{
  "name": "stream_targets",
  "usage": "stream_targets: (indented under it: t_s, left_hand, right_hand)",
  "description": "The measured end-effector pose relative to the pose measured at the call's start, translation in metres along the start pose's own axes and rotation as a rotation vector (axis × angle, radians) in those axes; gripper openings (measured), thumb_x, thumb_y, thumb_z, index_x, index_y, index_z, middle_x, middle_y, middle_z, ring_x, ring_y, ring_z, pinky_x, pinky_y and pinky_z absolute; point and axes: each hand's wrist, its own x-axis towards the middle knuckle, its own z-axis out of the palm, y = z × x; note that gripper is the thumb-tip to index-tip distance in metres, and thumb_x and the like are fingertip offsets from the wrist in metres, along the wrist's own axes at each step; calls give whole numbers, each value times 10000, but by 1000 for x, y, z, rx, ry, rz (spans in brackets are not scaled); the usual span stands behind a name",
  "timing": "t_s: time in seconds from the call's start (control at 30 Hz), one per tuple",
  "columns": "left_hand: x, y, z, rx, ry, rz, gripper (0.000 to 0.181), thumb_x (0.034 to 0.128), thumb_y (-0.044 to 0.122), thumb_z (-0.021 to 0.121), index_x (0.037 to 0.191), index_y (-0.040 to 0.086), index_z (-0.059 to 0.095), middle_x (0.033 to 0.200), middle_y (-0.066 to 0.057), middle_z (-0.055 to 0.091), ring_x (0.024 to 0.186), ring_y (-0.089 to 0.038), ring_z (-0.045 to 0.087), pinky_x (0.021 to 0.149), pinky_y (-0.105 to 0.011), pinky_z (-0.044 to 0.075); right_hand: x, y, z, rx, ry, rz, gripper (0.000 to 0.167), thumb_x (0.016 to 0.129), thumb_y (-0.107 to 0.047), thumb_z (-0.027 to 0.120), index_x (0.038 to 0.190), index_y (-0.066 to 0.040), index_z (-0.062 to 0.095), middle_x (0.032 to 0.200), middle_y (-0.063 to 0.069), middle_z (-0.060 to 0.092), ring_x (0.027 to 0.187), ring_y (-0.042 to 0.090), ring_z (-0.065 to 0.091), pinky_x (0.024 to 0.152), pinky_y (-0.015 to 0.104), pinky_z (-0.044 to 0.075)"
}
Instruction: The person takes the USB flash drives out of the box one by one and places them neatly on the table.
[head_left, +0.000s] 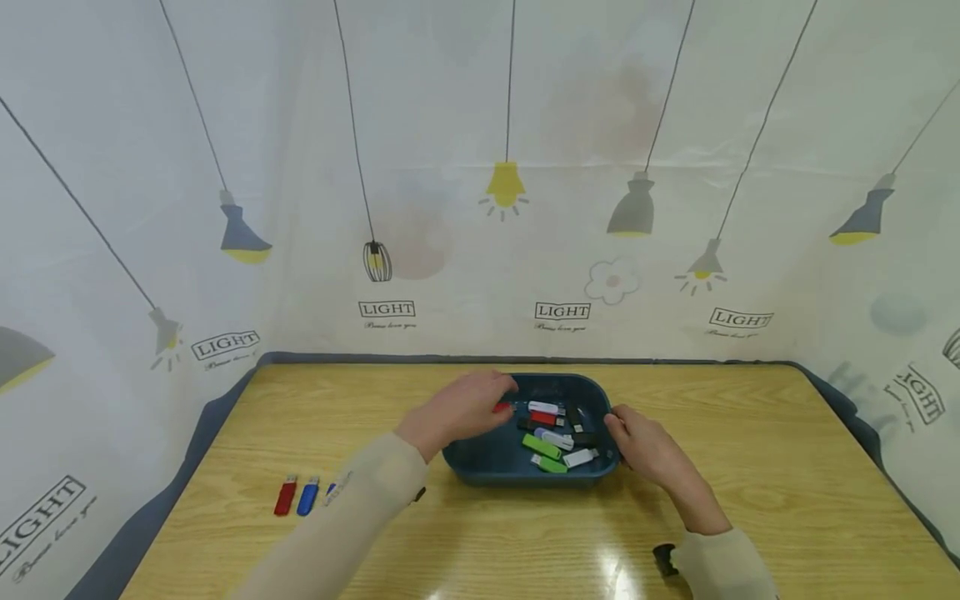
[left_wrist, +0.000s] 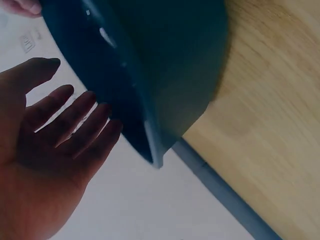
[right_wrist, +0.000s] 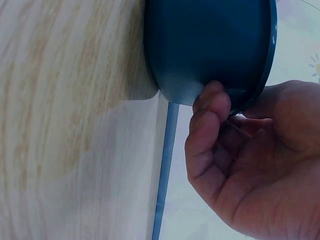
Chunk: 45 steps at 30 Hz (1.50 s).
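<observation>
The right hand (head_left: 641, 442) grips one bin (head_left: 525, 478) near the worktop's back edge (head_left: 712, 368), left hand (head_left: 461, 408) loose-fingered. Well left, I count at least three USB sticks (head_left: 308, 497).

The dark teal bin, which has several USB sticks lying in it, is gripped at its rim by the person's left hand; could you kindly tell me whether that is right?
Not quite: it is the right hand, not the left hand, that grips the bin at its rim, as the right wrist view shows; several USB sticks do lie in it.
</observation>
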Motion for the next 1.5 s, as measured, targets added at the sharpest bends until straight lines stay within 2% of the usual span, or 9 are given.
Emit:
stream_targets:
  t_s: [0.17, 0.33, 0.47, 0.63, 0.77, 0.87, 1.1, 1.3, 1.5]
  left_hand:
    - [17, -2, 15, 14, -104, -57, 348, 1040, 260, 653, 1333, 72, 648, 1161, -61, 683, 969, -164, 642, 900, -355, 552]
    - [29, -4, 27, 20, -139, -127, 208, 1049, 200, 632, 1212, 86, 692, 1071, -57, 701, 824, -150, 608, 788, -354, 544]
    - [38, 0, 35, 67, -123, -186, 134, 1048, 138, 620, 1122, 99, 726, 1082, -67, 711, 853, -171, 625, 799, -371, 551]
    - [41, 3, 46, 167, -53, -170, 134, 1026, 54, 639, 1089, 92, 750, 1069, -83, 725, 968, -221, 692, 835, -392, 590]
    - [40, 5, 52, 219, 21, -126, 134, 1011, 31, 653, 1019, 92, 772, 955, -79, 735, 874, -214, 711, 741, -378, 605]
    - [42, 6, 54, 244, 32, -115, 139, 1008, 38, 662, 1011, 100, 786, 917, -72, 735, 816, -197, 707, 703, -361, 603]
    - [49, 8, 52, 291, 79, -135, 135, 1006, 59, 671, 1016, 111, 795, 904, -59, 745, 758, -183, 703, 663, -383, 608]
    - [47, 13, 47, 242, 66, -186, 120, 1013, 99, 672, 1041, 106, 789, 932, -62, 750, 778, -198, 710, 680, -403, 611]
    - [22, 16, 27, 44, 128, -241, 108, 932, 178, 773, 905, 117, 689, 810, -14, 620, 690, -162, 579, 620, -337, 520]
  right_hand:
    - [-1, -2, 1, 0, -3, -7, 292, 1129, -182, 413, 1212, 66, 544, 757, 72, 535, 633, 193, 528, 586, 349, 445]
    - [-2, -2, 1, 2, -7, -14, 286, 1132, -190, 410, 1191, 56, 544, 741, 68, 526, 621, 193, 518, 585, 353, 433]
    - [-2, -1, 0, 5, -12, -14, 275, 1132, -183, 401, 1179, 52, 536, 723, 71, 525, 605, 200, 516, 584, 353, 428]
    - [-2, 0, 1, 4, -8, -10, 281, 1126, -172, 407, 1192, 67, 539, 741, 74, 533, 621, 196, 526, 585, 352, 438]
    - [-2, 0, 3, -8, -1, -6, 283, 1127, -179, 412, 1198, 61, 546, 754, 71, 539, 635, 193, 531, 584, 348, 445]
    - [-1, -1, 2, -17, -4, -5, 297, 1130, -194, 409, 1208, 60, 543, 765, 69, 543, 645, 190, 532, 584, 344, 447]
    - [1, 1, -3, -23, 4, -28, 283, 1126, -172, 400, 1197, 66, 536, 777, 81, 536, 662, 201, 529, 603, 352, 448]
    - [1, 0, -5, -30, -1, -29, 297, 1127, -174, 400, 1209, 76, 537, 791, 82, 534, 684, 205, 529, 617, 359, 451]
    - [1, 1, -2, -32, -1, -25, 290, 1126, -181, 414, 1193, 66, 550, 792, 75, 537, 687, 201, 534, 611, 355, 451]
